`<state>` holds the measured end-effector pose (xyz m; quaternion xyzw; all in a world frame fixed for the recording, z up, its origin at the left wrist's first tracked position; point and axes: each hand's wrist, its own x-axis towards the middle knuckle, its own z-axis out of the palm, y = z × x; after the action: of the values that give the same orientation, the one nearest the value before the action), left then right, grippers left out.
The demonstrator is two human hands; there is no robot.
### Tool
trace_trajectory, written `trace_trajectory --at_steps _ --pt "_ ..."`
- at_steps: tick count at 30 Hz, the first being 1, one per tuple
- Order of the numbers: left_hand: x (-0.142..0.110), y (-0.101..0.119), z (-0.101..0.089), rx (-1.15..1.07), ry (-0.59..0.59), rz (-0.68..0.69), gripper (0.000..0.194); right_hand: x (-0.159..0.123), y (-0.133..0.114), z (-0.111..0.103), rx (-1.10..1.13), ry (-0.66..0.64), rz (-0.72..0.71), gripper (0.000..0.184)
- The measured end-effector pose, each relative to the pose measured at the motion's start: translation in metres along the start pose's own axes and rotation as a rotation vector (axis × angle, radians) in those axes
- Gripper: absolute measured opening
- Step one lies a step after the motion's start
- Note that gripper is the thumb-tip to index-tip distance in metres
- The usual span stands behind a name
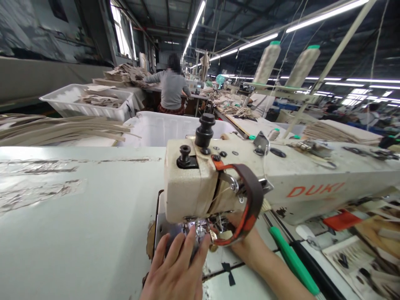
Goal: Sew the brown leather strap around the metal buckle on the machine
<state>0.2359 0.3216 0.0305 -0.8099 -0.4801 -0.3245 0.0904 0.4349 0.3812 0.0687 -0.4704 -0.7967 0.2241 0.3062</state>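
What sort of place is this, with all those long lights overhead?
Most likely a sewing workshop or garment-type factory floor. A sewing machine stands right in front, tall cones of thread rise behind it, and a heap of beige pieces, probably cut fabric, lies on a table beyond.

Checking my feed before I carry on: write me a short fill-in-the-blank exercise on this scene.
1. The left hand is at the needle end of a sewing ____.
2. The orange lettering reads ____.
3. Beside the black tool handle lies a ____ one.
4. At upper right stand ____ tall thread cones.

Missing words: machine; DUKI; green; two.
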Motion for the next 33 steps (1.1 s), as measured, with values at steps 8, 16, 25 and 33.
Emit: trace_trajectory --at_steps 8,16,25,33 --pt "0.005 0.003 -0.006 0.002 -0.031 -0.02 0.05 0.0 -0.003 0.004 0.048 0.039 0.028 0.009" --pt "0.004 -0.011 -0.005 0.127 0.051 0.19 0.03 -0.01 -0.026 -0.014 -0.075 0.01 0.032 0.038" --pt "0.003 -0.017 -0.003 0.193 0.009 0.255 0.027 -0.02 -0.032 -0.021 -0.304 -0.139 0.154 0.015" --pt "0.001 -0.015 -0.004 0.192 0.006 0.246 0.026 0.015 -0.016 -0.027 -0.237 -0.121 -0.016 0.02"
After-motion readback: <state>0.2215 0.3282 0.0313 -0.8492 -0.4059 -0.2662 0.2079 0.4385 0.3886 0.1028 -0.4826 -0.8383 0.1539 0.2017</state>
